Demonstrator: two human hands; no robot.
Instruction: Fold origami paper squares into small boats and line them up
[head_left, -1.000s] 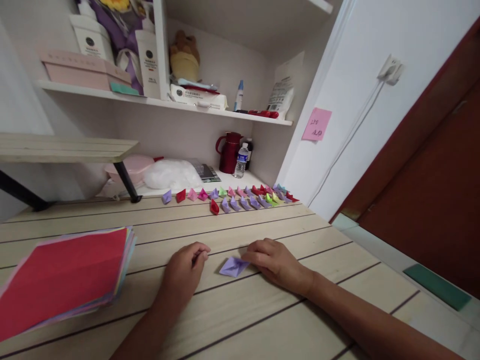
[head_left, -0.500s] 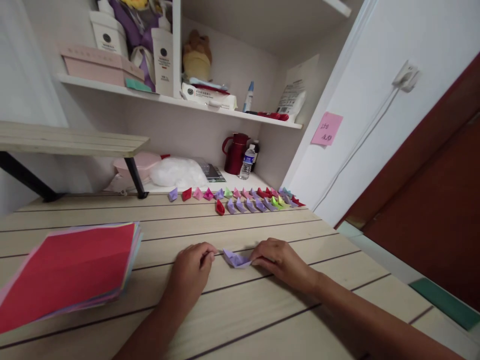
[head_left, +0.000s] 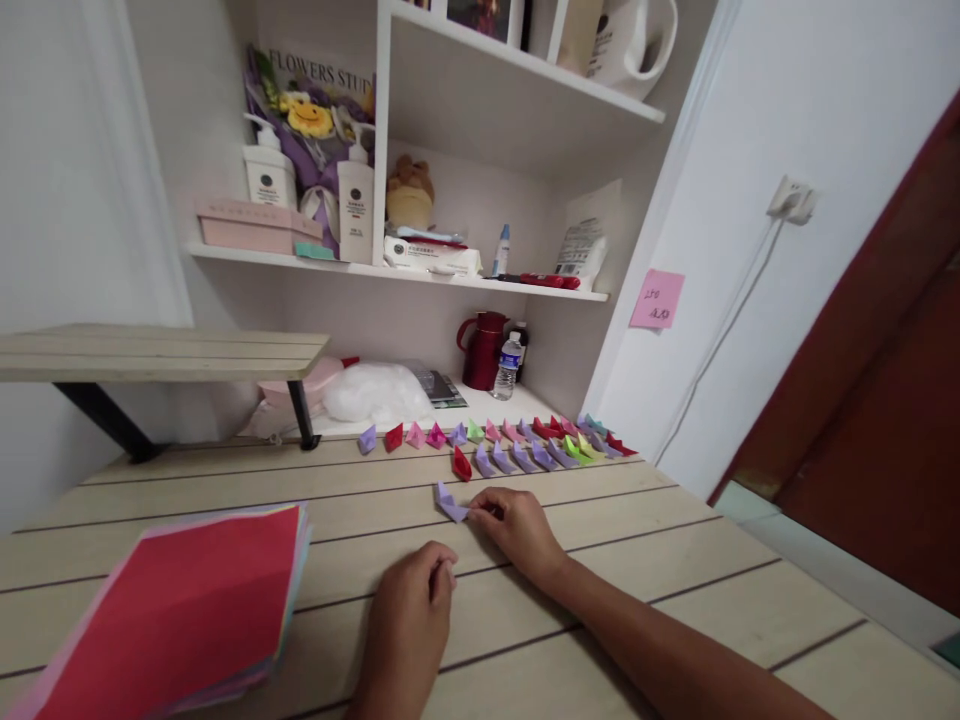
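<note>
My right hand (head_left: pixel 514 531) reaches forward over the wooden table (head_left: pixel 675 560) and pinches a small purple folded paper boat (head_left: pixel 450 503) at its right end. The boat sits just before two rows of several coloured paper boats (head_left: pixel 517 447) near the table's far edge. My left hand (head_left: pixel 414 600) rests on the table nearer to me, fingers curled, holding nothing. A stack of coloured paper sheets (head_left: pixel 180 610), red on top, lies at the left.
A raised wooden shelf board (head_left: pixel 150 350) on a black bracket stands at the back left. Behind the table, white shelves hold a red jug (head_left: pixel 482 350), a water bottle (head_left: pixel 508 367), lotion bottles and boxes. A pink sticky note (head_left: pixel 656 299) hangs on the right wall.
My right hand has carried the purple boat forward, toward the rows of boats. My left hand stayed back on the table. The camera has tilted up.
</note>
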